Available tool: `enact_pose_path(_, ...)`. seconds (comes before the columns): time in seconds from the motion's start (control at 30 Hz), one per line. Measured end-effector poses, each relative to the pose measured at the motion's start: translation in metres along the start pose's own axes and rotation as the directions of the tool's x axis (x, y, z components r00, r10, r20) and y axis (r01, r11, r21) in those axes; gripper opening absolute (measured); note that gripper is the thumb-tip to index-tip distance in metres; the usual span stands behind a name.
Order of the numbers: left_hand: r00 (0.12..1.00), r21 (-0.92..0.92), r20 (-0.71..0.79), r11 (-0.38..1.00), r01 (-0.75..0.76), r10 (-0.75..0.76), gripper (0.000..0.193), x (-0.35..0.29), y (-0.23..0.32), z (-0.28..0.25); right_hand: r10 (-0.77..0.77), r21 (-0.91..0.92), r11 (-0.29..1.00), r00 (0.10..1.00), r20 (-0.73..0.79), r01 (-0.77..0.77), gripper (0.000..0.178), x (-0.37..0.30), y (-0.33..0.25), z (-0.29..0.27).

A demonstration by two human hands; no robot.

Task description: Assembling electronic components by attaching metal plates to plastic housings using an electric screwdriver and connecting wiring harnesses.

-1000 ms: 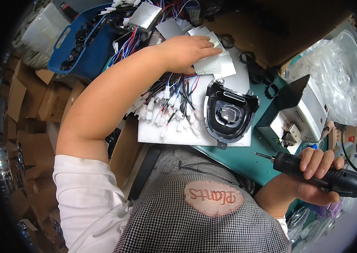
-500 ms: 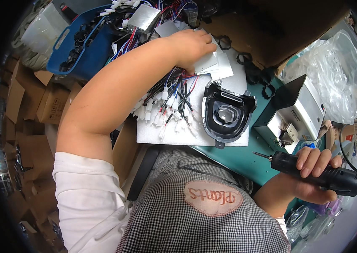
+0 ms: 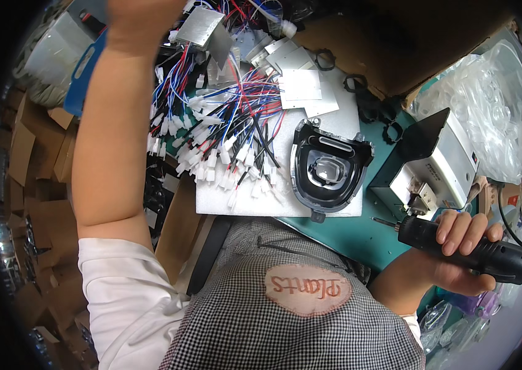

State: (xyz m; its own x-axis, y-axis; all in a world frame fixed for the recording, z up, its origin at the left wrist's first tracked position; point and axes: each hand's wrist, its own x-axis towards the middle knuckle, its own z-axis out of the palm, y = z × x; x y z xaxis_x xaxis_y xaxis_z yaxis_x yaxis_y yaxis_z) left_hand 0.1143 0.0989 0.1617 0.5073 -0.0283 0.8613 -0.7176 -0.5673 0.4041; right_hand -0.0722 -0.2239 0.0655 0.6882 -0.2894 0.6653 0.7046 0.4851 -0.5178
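My right hand (image 3: 458, 270) is wrapped round a black electric screwdriver (image 3: 418, 235), its bit pointing left over the green table. My left hand (image 3: 141, 21) is at the top left, above the blue bin (image 3: 80, 77); its fingers are out of sight. A black lamp housing (image 3: 302, 148) with a clear lens in its middle lies on a white foam board (image 3: 212, 206). Behind it, thin silver plates (image 3: 302, 85) overlap one another. Bundled red, blue, white and black wires (image 3: 248, 92) with white connectors spread across the board's left part.
A silver box-shaped device (image 3: 449, 163) stands right of the housing. Black rings (image 3: 391, 132) lie on the green table (image 3: 335, 237) near a large cardboard box (image 3: 390, 43). Clear plastic bags (image 3: 489, 111) sit at far right. Several cartons (image 3: 51, 228) are stacked at left.
My left hand has left the silver plates and moved up and left to over the blue bin, uncovering the plates and wires. The right hand with the screwdriver is nearly still.
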Motion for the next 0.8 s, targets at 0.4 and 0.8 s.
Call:
enact_pose_path(0.4,0.56,-0.003,0.828,0.999,-0.039,0.024,0.076,-0.102,0.051,0.004,0.023,0.007,1.0,0.996,0.088,-0.023,0.068,0.012,0.01,0.004)
enact_pose_path(0.8,0.712,0.087,0.696,0.995,0.045,-0.093,0.073,-0.183,0.069,0.062,-0.001,-0.11,0.993,0.96,0.281,0.034,0.074,0.011,0.046,0.012)
